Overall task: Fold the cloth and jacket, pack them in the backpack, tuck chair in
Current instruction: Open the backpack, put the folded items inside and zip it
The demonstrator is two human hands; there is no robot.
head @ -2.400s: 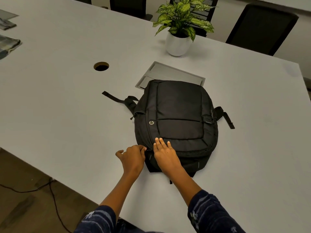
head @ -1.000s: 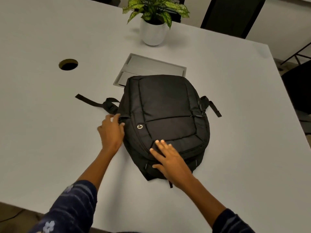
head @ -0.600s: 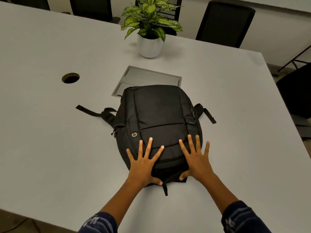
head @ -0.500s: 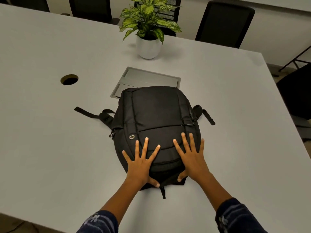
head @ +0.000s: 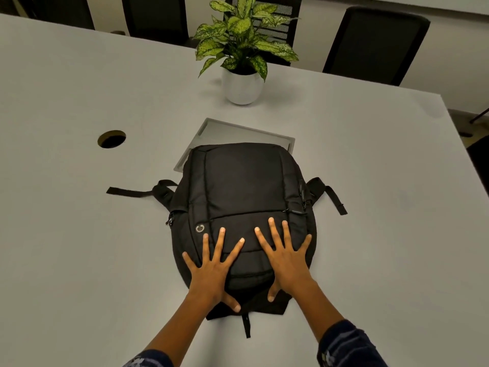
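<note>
A black backpack (head: pixel 243 207) lies flat on the grey table (head: pixel 66 234), front panel up, zipped shut, so nothing inside it can be seen. Its long axis runs near to far: the rounded top end with the carry loop points at the person, the squarer base lies on the far side, overlapping a grey recessed panel (head: pixel 232 132) set in the table. A small silver ring logo (head: pixel 200 228) sits on the front, left of centre; no writing can be read. One strap (head: pixel 137 192) trails out to the left, another strap (head: pixel 332 197) to the right.

The left hand (head: pixel 211 271) and the right hand (head: pixel 287 260) both rest palm down on the near part of the backpack, fingers (head: pixel 221 242) straight and spread wide, gripping nothing.

Beyond the panel stands a leafy plant in a white pot (head: pixel 242 87). A round cable hole (head: pixel 111 139) opens in the table at the far left. Dark chairs (head: pixel 375 43) line the far edge.
</note>
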